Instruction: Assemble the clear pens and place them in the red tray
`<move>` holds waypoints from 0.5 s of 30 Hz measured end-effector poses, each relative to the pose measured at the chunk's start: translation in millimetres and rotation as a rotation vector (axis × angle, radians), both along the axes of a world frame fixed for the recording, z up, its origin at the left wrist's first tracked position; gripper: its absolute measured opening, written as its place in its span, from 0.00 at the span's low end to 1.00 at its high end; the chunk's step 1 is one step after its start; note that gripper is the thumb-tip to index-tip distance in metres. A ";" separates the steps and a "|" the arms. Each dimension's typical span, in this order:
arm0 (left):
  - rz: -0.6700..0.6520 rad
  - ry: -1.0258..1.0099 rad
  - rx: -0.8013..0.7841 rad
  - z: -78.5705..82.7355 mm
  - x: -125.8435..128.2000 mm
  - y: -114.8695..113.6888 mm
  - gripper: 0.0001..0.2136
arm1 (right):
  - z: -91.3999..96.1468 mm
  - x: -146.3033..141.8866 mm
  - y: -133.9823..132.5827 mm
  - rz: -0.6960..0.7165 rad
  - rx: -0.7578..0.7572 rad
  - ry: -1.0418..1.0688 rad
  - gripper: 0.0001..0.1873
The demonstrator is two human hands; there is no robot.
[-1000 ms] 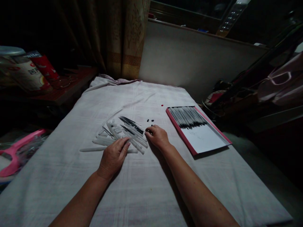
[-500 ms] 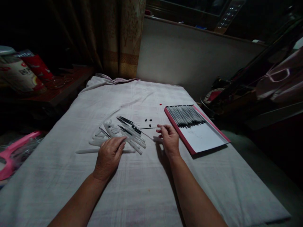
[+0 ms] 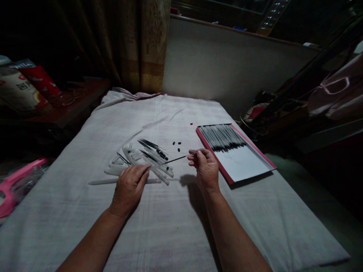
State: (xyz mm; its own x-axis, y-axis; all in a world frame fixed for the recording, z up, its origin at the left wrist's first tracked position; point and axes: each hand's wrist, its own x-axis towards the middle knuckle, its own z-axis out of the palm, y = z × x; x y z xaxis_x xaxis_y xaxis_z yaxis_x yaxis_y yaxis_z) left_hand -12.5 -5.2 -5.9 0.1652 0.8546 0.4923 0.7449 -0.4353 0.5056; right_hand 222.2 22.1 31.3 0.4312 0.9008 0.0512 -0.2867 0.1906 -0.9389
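Note:
My right hand (image 3: 206, 166) pinches a slim pen refill (image 3: 176, 159) between thumb and fingertips. The refill's dark length points left, over the right side of a loose pile of translucent pen barrels (image 3: 161, 170). My left hand (image 3: 130, 185) lies curled on the near edge of that pile, thumb close to the forefinger. Whatever its fingers grip is hidden beneath them. One long barrel (image 3: 99, 182) sticks out to the left, passing under this hand. Dark-tipped refills (image 3: 149, 144) and small black plugs (image 3: 162, 154) lie among the barrels.
To the right sits a shallow pink-edged box (image 3: 217, 158) with a row of pens or refills (image 3: 224, 136) across its far half. Three black plugs (image 3: 179, 150) and a red bit (image 3: 191, 124) lie on the cloth (image 3: 170, 226). Jars (image 3: 24, 88) stand on a side table at left.
My right hand has moved slightly right and turned, drawing the refill away from the pile's black plugs. The refill now slants down to the left. My left hand has stayed nearly still.

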 end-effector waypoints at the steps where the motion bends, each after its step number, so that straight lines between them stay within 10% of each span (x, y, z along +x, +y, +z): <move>1: -0.001 0.002 -0.007 0.4 -0.1 -0.2 0.14 | -0.4 -1.0 -0.3 0.011 -0.003 -0.007 0.14; 15: -0.025 -0.027 -0.022 3.4 2.0 -2.7 0.13 | -8.7 -30.3 -11.1 0.193 -0.032 -0.104 0.13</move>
State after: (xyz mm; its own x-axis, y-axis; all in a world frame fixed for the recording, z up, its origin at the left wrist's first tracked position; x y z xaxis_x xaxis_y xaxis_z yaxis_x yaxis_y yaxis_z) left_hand -10.4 -8.0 -2.6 0.1739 0.8611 0.4777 0.7196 -0.4423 0.5353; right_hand 191.9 11.0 22.6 0.2440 0.9681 0.0565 -0.2160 0.1111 -0.9700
